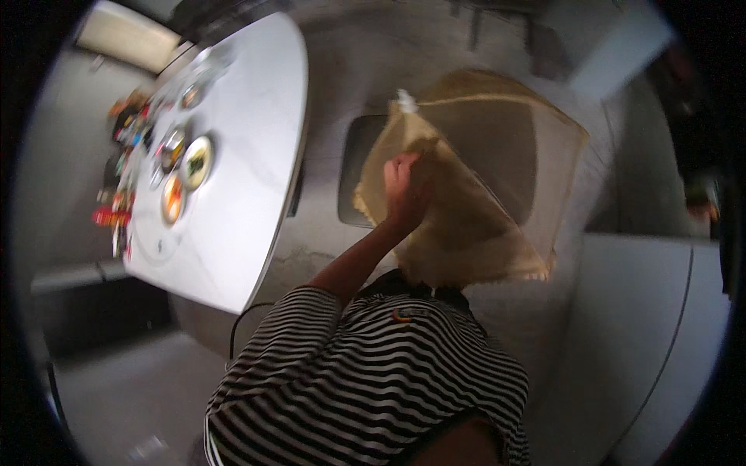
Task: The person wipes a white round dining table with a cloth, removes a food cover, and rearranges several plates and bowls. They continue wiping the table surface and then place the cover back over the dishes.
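Note:
A gold-brown mesh food cover (466, 210), partly folded, hangs in front of my body with its thin panels spread to the right. At its top corner sits a small white tip (406, 101). My left hand (406, 194) reaches up from the lower left onto the near panel, its fingers curled and closed on the mesh; motion blurs them somewhat. Behind the cover's left side shows a dark grey square seat or panel (353, 175), mostly hidden. My right hand is out of sight.
To the left stands a white round-ended table (249, 179). On it are a plate with green food (198, 161), an orange-filled dish (172, 199) and a metal bowl (172, 147). Colourful items crowd its far edge. At the right is a pale cabinet (637, 295).

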A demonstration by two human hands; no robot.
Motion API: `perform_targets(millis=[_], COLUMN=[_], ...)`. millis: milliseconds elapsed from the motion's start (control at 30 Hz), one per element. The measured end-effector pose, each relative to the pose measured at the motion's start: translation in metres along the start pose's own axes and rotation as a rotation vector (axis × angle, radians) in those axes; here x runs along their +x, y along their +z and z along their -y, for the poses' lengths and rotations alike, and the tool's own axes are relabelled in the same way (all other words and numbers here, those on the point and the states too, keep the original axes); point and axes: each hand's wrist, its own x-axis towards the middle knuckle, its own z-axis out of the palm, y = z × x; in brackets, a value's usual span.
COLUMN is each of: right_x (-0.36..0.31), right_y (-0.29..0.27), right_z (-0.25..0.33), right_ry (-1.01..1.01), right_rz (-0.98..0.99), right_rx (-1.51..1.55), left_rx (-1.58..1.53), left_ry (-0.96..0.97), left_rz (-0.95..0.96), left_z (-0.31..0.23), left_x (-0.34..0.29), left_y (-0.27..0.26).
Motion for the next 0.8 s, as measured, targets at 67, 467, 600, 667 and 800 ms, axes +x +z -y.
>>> perform_targets(millis=[67, 467, 600, 667, 800], right_x=[0.018, 0.095, 0.104, 0.106, 0.106], right_y=[-0.012, -0.064, -0.060, -0.054, -0.034], right_z=[-0.006, -0.016, -0.008, 0.002, 0.032], right_ry=[-0.040, -0.218, -0.244, -0.255, -0.311], right_rz=[0.022, 0.112, 0.129, 0.128, 0.149], right_rx=[-0.015, -0.141, -0.167, -0.180, -0.209], left_rx=[0.135, 0.152, -0.089, -0.225, -0.396], left_ry=[-0.190, -0.520, -0.393, -0.401, -0.410], left_rz=[-0.086, -0.084, -0.279, -0.300, -0.396], left_z=[0.009, 0.042, -0.020, -0.044, -0.070], left_x=[0.004, -0.017, 0.012, 0.026, 0.043], left_y=[0.004, 0.043, 0.014, -0.012, -0.095])
